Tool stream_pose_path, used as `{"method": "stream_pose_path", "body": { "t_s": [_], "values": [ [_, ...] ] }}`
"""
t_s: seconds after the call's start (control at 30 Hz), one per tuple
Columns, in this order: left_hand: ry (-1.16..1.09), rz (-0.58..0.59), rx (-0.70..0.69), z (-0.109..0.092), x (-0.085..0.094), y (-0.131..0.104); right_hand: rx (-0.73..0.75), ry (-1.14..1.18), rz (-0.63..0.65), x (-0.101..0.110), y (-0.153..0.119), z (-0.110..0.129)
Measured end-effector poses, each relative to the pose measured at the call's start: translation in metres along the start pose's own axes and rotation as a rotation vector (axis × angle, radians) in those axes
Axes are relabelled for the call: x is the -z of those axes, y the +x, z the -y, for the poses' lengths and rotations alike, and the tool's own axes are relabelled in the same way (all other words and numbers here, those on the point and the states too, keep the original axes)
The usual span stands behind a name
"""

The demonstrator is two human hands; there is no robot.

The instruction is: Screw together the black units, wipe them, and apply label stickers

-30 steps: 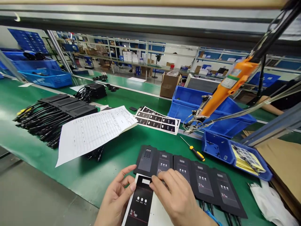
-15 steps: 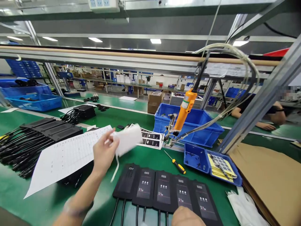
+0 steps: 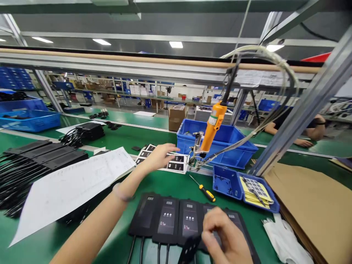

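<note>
My left hand (image 3: 161, 157) reaches over the printed label sheets (image 3: 176, 167), its fingers stretched out above or on them; I cannot tell if they touch. Closed in a pinch, my right hand (image 3: 228, 238) holds a black label with white dots (image 3: 189, 249), partly blurred, over the row of black controller boxes (image 3: 167, 220). Several of these boxes lie side by side with cables toward me; the right ones are partly hidden by the hand. Beside my left forearm, a large white paper sheet (image 3: 82, 183) lies over some black units.
An orange electric screwdriver (image 3: 211, 128) hangs before a blue bin (image 3: 236, 157). A yellow-black screwdriver (image 3: 206, 193), a small blue tray (image 3: 227, 183) and white gloves (image 3: 286, 240) lie at right. More cabled black boxes (image 3: 46, 154) stand left. Another person's arm (image 3: 302, 142) rests beyond.
My left hand has moved right and away, onto the label sheets; the blurred white paper it held is gone from it. My right hand has risen into view with a black label. The view shifted slightly.
</note>
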State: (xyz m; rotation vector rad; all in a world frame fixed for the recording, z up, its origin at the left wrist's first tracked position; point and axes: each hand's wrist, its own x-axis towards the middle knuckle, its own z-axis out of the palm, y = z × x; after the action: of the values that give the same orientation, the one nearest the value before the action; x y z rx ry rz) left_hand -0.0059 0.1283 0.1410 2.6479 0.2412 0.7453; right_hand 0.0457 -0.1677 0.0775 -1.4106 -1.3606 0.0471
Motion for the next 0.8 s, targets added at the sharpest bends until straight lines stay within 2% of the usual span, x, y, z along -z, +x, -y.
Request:
{"method": "stream_pose_path", "body": {
  "t_s": [0.1,0.17,0.23,0.33,0.43,0.53,0.8],
  "values": [
    [0.025,0.096,0.068,-0.004,0.024,-0.106,-0.254,0.165,0.021,-0.028,0.030,-0.006],
    [0.029,0.158,0.213,-0.007,0.028,-0.171,-0.349,0.254,0.070,-0.056,0.048,-0.015],
    [-0.014,0.168,0.331,-0.009,0.020,-0.223,-0.405,0.308,0.129,-0.086,0.063,-0.028],
    [-0.057,0.091,0.358,-0.008,-0.006,-0.273,-0.486,0.317,0.219,-0.128,0.075,-0.049],
    [-0.010,-0.018,0.293,-0.006,-0.031,-0.294,-0.517,0.253,0.252,-0.156,0.076,-0.067],
    [0.095,-0.080,0.246,-0.006,-0.045,-0.301,-0.534,0.214,0.246,-0.168,0.072,-0.080],
    [0.273,-0.104,0.175,-0.005,-0.051,-0.298,-0.634,0.271,0.239,-0.172,0.064,-0.090]
  ]
}}
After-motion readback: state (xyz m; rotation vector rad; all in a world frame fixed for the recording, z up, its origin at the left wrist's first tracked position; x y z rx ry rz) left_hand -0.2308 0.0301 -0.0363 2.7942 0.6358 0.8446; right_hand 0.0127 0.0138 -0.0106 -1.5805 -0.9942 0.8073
